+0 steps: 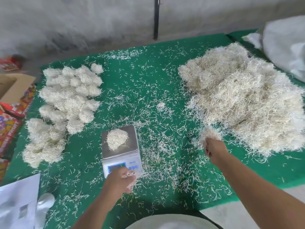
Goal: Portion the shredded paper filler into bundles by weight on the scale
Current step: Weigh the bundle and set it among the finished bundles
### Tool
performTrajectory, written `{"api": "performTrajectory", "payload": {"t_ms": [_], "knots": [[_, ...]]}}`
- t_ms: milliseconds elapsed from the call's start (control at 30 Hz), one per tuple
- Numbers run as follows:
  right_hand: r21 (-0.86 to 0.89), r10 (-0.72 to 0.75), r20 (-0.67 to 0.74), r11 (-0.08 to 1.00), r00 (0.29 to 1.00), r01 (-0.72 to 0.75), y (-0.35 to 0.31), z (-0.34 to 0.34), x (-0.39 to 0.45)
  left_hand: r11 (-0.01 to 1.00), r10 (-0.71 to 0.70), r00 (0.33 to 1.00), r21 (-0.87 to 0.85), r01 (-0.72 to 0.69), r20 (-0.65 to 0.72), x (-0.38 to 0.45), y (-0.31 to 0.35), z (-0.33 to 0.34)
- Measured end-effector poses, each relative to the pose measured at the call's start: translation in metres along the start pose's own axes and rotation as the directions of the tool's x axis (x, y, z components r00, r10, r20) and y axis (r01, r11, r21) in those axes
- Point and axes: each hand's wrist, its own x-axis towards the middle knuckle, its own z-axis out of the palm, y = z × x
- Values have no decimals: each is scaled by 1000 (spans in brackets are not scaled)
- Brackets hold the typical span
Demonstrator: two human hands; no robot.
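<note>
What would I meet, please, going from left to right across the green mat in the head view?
Finished bundles → scale carrying one bundle → right hand gripping a tuft → big loose filler pile.

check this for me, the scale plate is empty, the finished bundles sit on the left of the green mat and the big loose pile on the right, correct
Not quite. The head view shows the scale plate is not empty: a small clump of shredded paper sits on it. The rest holds: the finished bundles lie on the left of the green mat and the big loose pile on the right.
</note>
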Motion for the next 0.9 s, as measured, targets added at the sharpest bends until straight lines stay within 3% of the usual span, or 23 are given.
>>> {"api": "performTrajectory", "payload": {"t_ms": [133,233,400,500,633,900], "knots": [[-62,47,114,997,992,-40,14,13,-7,994,103,994,48,-101,-41,5,18,-24],[-186,25,33,982,999,-19,43,21,-14,982,183,978,61,-177,-98,14,31,-40],[-318,-29,11,948,1000,31,96,28,-33,968,223,951,-65,-241,-214,43,55,-71],[-341,-41,20,939,999,45,114,24,-37,953,162,970,-228,-202,-182,68,65,-91],[-372,-36,43,927,998,49,122,15,-36,945,91,968,-287,-159,-235,108,61,-106],[-341,-49,53,938,997,64,124,5,-28,911,-182,941,-409,52,-285,142,8,-109]]}}
